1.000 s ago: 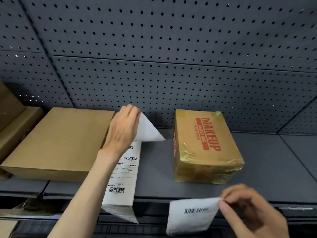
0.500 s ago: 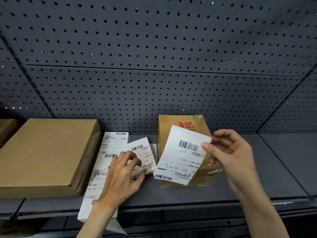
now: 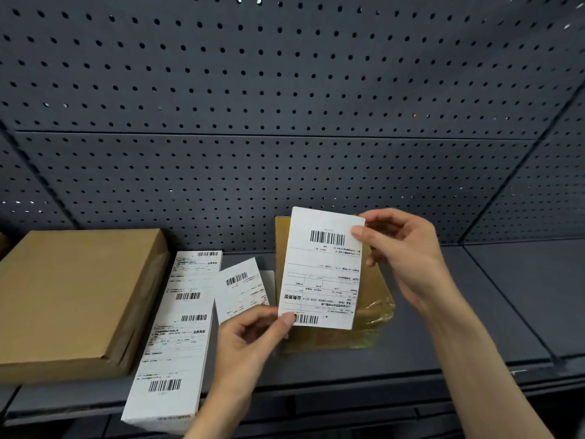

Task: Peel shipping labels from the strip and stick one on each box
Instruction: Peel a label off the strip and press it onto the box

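Label strip (image 3: pixel 177 337) is lying on the shelf (image 3: pixel 474 312) nearest me; both hands are pinching one peeled label (image 3: pixel 323 270), left hand (image 3: pixel 250 340) at its bottom corner, right hand (image 3: pixel 402 248) up top, over the wrapped box (image 3: pixel 373 318), flat cardboard box (image 3: pixel 72 296) sitting leftward.

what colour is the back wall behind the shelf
Dark blue-grey, the back wall is dotted with rows of small holes like pegboard; the head view shows it.
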The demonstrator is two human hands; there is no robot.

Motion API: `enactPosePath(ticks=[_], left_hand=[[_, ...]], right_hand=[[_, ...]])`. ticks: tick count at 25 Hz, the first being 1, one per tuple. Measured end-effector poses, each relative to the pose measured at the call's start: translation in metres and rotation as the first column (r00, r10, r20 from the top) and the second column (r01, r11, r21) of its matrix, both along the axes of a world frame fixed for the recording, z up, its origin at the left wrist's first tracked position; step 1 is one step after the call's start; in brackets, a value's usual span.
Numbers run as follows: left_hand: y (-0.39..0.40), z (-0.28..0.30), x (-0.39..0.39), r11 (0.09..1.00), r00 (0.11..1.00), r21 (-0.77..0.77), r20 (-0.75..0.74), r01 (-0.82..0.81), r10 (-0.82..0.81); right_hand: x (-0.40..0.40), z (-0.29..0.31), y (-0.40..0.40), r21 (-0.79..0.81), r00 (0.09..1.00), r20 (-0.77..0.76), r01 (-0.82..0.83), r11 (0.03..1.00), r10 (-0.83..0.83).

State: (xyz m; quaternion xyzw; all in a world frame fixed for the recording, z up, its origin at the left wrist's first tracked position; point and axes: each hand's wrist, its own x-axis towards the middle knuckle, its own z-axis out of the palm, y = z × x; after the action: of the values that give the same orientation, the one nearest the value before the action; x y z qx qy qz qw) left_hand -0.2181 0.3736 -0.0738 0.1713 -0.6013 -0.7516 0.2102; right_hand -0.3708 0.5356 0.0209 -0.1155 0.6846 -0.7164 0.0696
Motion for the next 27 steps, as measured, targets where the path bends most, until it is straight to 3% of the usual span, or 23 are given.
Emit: enactPosePath(ticks=[5, 10, 15, 19, 21, 23, 25, 27], left_hand=[[0.020, 0.002, -0.006, 0.959, 0.991, 0.255, 0.063, -0.128, 0.115], [0.031, 0.005, -0.006, 0.954, 0.987, 0.259, 0.087, -0.151, 0.132], [0.021, 0.016, -0.007, 0.972, 0.973, 0.033, 0.033, -0.231, 0.230], [-0.008, 0.049, -0.027, 0.955, 0.987, -0.251, -0.019, -0.161, 0.162], [-0.022, 0.074, -0.042, 0.869, 0.998, -0.490, -0.009, -0.064, 0.068], [-0.030, 0.098, -0.054, 0.723, 0.999, -0.690, 0.009, 0.032, -0.035], [-0.027, 0.115, -0.065, 0.568, 0.989, -0.816, 0.036, 0.111, -0.142], [-0.019, 0.124, -0.075, 0.443, 0.981, -0.885, 0.069, 0.143, -0.179]], right_hand=[[-0.015, -0.001, -0.003, 0.053, 0.998, -0.055, 0.008, 0.999, -0.005], [-0.023, -0.008, -0.002, 0.095, 0.995, -0.095, 0.032, 0.995, -0.023], [-0.023, -0.012, 0.009, 0.118, 0.988, -0.141, 0.075, 0.990, -0.058], [-0.013, -0.014, 0.029, 0.223, 0.960, -0.253, 0.179, 0.958, -0.120], [-0.006, -0.006, 0.037, 0.316, 0.866, -0.492, 0.276, 0.908, -0.092], [-0.002, 0.009, 0.034, 0.414, 0.679, -0.719, 0.248, 0.876, 0.147], [-0.003, 0.021, 0.025, 0.567, 0.538, -0.738, 0.169, 0.806, 0.407], [-0.004, 0.029, 0.015, 0.652, 0.518, -0.659, 0.031, 0.758, 0.546]])
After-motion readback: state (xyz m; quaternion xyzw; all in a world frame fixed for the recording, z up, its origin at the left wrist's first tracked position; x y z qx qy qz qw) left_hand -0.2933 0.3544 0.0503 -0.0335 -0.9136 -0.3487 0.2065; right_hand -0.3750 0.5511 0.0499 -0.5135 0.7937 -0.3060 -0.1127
